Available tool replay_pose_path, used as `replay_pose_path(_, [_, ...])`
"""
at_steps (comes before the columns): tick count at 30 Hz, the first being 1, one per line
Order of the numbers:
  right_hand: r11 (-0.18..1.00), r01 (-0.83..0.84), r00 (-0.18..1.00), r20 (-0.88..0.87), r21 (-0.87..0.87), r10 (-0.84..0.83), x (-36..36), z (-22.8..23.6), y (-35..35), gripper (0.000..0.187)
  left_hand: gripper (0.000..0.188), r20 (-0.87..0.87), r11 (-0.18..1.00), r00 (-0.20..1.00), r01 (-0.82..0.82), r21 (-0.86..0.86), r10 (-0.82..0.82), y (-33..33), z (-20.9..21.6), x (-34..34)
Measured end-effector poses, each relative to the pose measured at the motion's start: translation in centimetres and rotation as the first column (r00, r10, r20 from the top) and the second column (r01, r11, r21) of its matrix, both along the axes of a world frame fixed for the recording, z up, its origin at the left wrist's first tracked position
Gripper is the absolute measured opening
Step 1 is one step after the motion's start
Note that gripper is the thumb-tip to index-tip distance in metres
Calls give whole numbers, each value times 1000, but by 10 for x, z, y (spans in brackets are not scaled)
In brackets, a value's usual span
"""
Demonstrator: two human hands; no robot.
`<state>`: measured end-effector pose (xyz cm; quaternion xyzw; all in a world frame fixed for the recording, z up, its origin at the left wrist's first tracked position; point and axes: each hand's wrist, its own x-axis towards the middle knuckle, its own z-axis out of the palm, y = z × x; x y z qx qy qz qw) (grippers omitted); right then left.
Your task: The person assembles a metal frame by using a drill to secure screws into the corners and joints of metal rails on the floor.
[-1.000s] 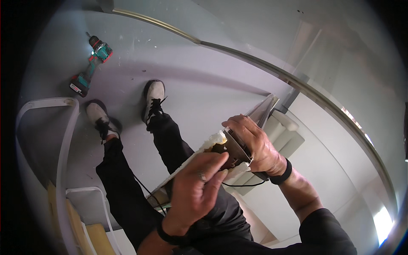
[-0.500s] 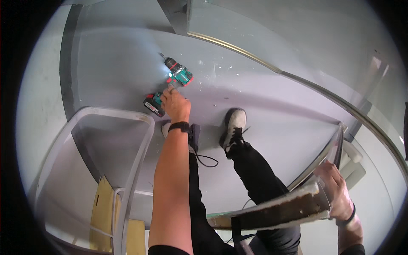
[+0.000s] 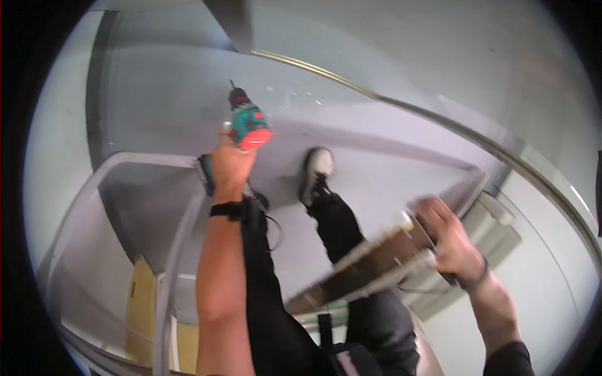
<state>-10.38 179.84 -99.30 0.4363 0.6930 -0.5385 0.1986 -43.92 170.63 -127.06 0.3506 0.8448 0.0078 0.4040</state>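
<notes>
My left hand (image 3: 232, 164) is closed round the grip of a cordless drill (image 3: 248, 124), teal and red with a black chuck. The drill is off the floor, its bit pointing away from me and its battery partly hidden by my hand. At the right, my right hand (image 3: 456, 243) grips the end of a long channel-shaped strip (image 3: 370, 266). The strip has a rough brown inner face and ragged pale edges. It slants across above my legs, with its other end low by my left leg. Motion blurs the hand and strip.
A grey tubular frame (image 3: 168, 276) stands at the left, with a yellow board (image 3: 140, 307) behind it. My shoe (image 3: 318, 168) rests on the grey floor (image 3: 163, 94). A gold-edged rail (image 3: 313, 70) crosses the far right, and a pale ledge (image 3: 489, 250) lies beyond my right hand.
My left hand has lifted the drill from low near the floor and turned it more straight ahead. My right hand has moved left and up, tilting the strip more steeply. The view has shifted too.
</notes>
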Motion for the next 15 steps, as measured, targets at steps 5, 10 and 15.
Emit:
replay_pose_path(5, [966, -26, 995, -85, 255, 50, -16, -4, -14, 68, 43, 55, 910, 997, 32, 414, -61, -7, 194, -6])
replay_pose_path(10, [991, 48, 999, -11, 123, -47, -3, -4, -13, 66, 37, 239, 957, 967, 10, 290, -83, 3, 301, 19])
replay_pose_path(15, [987, -7, 998, -63, 159, 17, 4, -4, -21, 71, 37, 149, 767, 838, 390, 510, -526, -51, 349, 3])
